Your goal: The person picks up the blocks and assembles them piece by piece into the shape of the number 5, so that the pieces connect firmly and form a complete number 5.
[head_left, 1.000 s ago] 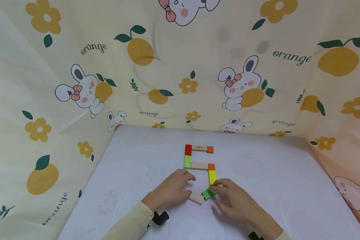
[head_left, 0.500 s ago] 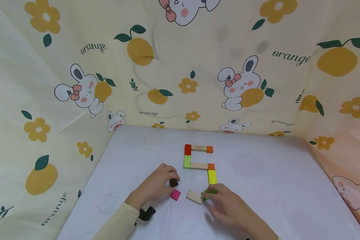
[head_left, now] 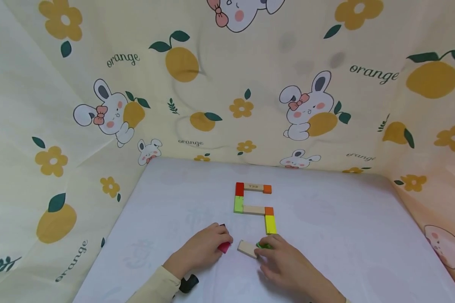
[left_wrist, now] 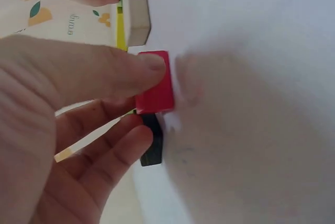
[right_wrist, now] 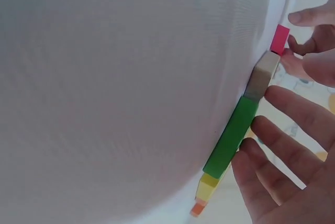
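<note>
In the head view my left hand (head_left: 201, 246) is low over the table at the left of the blocks. Its thumb lies on a pink block (left_wrist: 157, 96), with fingers curled behind it, pinching it. A black block (left_wrist: 152, 145) lies just past the pink one, touched by a fingertip. My right hand (head_left: 288, 263) has its fingers extended along a green block (right_wrist: 231, 137), mostly covered from above. One fingertip is at the end of a pale wooden block (head_left: 247, 248), which meets the green block. The right thumb stands apart from the blocks.
Farther back, a line of blocks bends from an orange block (head_left: 267, 189) past a red block (head_left: 239, 189) and a light green block (head_left: 238, 204) to a yellow block (head_left: 271, 224). A patterned cloth (head_left: 212, 92) stands behind the white table (head_left: 326, 210).
My left hand has left the pale wooden block and moved left, now at the pink and black blocks. The wooden block has shifted slightly; my right hand stays at the green block.
</note>
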The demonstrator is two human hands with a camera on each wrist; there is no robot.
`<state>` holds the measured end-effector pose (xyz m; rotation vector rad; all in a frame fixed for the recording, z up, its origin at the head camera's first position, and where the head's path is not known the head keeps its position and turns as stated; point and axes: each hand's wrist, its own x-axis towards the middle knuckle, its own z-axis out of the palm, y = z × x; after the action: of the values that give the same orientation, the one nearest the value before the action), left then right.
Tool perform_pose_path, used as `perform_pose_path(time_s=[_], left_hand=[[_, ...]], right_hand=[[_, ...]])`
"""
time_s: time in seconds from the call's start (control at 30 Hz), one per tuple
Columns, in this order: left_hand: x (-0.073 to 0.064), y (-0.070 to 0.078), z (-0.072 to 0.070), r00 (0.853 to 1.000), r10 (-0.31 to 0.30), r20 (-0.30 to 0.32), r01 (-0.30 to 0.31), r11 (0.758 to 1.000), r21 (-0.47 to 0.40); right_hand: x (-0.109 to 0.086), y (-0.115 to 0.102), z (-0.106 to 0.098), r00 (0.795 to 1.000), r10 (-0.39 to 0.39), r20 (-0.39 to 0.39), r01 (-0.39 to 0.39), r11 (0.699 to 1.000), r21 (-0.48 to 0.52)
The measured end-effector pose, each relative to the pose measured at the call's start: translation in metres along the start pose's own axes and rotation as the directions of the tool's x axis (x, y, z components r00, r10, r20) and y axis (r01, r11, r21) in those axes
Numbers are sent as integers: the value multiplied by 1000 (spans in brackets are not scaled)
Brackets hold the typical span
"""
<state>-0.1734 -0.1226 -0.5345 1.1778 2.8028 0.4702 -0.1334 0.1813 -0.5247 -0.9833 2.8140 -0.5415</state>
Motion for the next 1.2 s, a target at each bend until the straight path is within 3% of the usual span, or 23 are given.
perform_pose_path(time_s=[0.4,0.63,0.77,0.97,1.2], left_hand=[[4,3,-2,999,-16,35,13,996,84],[13,6,-13,998,-26,58,26,1000,9],[26,7,-13,999,-4,53,3,1000,27],[39,3,-10,999,29,39,-32,998,58],[45,2,-2,997,7,79,-7,1000,4]], right_hand=[[3,-3,-4,997,45,67,-45,999,-1],[2,-2,-4,999,22,47,-22,1000,-1],[0,-1,-2,999,9,36,-9,1000,-5],[-1,-1,-2,1000,-31,1,31,999,-21],[0,0,-1,999,5,34,-5,1000,-10]])
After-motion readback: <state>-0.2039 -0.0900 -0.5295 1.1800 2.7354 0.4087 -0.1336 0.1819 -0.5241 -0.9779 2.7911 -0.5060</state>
